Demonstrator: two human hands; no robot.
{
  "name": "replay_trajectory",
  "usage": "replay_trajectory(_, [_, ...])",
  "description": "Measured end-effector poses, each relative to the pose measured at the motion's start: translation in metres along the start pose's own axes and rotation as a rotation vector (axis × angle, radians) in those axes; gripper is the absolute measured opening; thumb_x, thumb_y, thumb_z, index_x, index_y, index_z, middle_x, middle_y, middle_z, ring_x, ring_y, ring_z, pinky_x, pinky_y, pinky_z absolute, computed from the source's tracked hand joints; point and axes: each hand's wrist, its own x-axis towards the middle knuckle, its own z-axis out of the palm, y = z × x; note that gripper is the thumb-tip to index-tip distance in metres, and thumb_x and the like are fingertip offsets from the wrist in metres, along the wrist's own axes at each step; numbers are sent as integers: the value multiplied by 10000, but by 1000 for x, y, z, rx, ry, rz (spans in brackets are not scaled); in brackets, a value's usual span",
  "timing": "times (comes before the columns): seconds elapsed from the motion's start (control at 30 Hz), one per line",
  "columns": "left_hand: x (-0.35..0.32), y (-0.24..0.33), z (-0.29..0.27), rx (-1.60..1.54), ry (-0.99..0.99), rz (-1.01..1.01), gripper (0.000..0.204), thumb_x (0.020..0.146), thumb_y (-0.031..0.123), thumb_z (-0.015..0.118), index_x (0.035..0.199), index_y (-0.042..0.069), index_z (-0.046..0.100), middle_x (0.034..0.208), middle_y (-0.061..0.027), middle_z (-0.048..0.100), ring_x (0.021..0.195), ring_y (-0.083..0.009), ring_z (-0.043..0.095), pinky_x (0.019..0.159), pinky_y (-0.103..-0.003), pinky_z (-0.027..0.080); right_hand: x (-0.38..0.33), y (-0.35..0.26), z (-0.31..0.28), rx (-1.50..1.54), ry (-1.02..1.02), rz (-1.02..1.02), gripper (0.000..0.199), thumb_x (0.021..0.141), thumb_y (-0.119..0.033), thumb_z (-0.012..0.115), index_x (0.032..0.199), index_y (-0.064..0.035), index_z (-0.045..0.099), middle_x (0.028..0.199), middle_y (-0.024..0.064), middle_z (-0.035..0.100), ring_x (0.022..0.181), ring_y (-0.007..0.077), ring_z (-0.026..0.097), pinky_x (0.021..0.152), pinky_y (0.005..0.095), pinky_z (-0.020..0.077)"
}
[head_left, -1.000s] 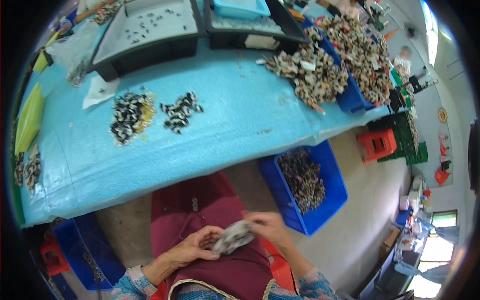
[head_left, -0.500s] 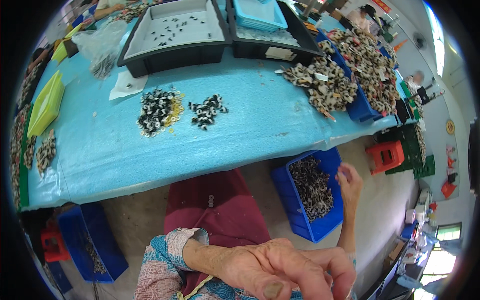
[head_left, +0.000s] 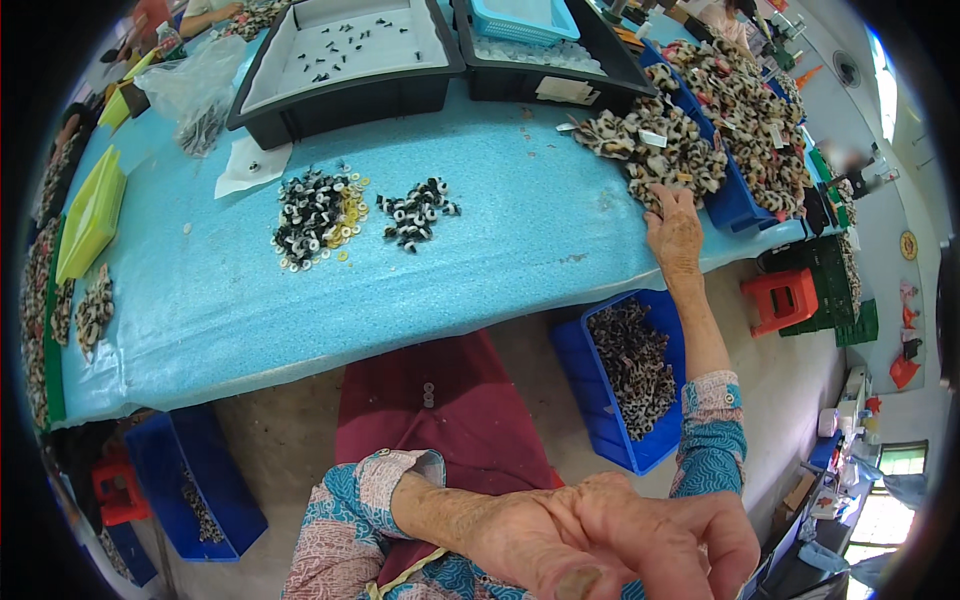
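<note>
My right hand (head_left: 676, 232) reaches out over the table's right side. Its fingertips touch the near edge of a pile of black, cream and brown spotted plush pieces (head_left: 640, 140); thumb and fingers look apart, with nothing plainly gripped. Close to the camera at the bottom, my left hand (head_left: 610, 535) is curled with the thumb in front. Whatever it holds, if anything, is hidden by its fingers. Below my right forearm a blue bin (head_left: 590, 400) on the floor holds many small spotted pieces (head_left: 632, 365).
On the blue-covered table (head_left: 480, 290) lie two heaps of small black and white parts (head_left: 310, 220) (head_left: 418, 212), some yellow rings among them. Black trays (head_left: 350, 125) stand at the back. A blue crate (head_left: 735, 180) overflows with plush at right; red stool (head_left: 780, 300) and another blue bin (head_left: 200, 490) are on the floor.
My right hand has moved from above the floor bin up and forward to the plush pile. My left hand stays curled, shifted slightly right and down in view.
</note>
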Motion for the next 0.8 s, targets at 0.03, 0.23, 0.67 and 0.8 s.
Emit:
replay_trajectory(0.03, [1, 0, 0, 4, -5, 14, 436, 909, 385, 506, 987, -27, 625, 1043, -159, 512, 977, -241, 433, 827, -346, 333, 3, 1, 5, 7, 1, -4, 354, 704, -63, 675, 1049, -99, 609, 912, 115, 524, 861, 292, 570, 744, 394, 469])
replay_trajectory(0.23, [2, -7, 6, -68, -34, 102, 397, 914, 328, 504, 966, -46, 626, 1055, -173, 497, 966, -250, 451, 821, -359, 349, 13, 22, 15, 352, 102, 65, 222, 737, -66, 638, 957, -92, 647, 844, 99, 541, 746, 232, 591, 693, 333, 478])
replay_trajectory(0.67, [-1, -6, 25, -82, 2, 158, 375, 924, 288, 485, 987, -55, 624, 1055, -183, 481, 937, -252, 471, 819, -364, 343, -37, -41, -45, 1828, -139, 318, 245, 900, -67, 507, 1114, 51, 490, 958, 108, 611, 804, 186, 615, 686, 284, 510])
replay_trajectory(0.8, [-10, -16, 10, -53, -103, 205, 363, 918, 287, 492, 1007, -35, 634, 1056, -188, 481, 946, -254, 469, 828, -375, 332, -60, -86, -46, 1977, -249, 292, 277, 859, -68, 564, 1097, 55, 493, 968, 135, 617, 805, 218, 622, 613, 339, 534])
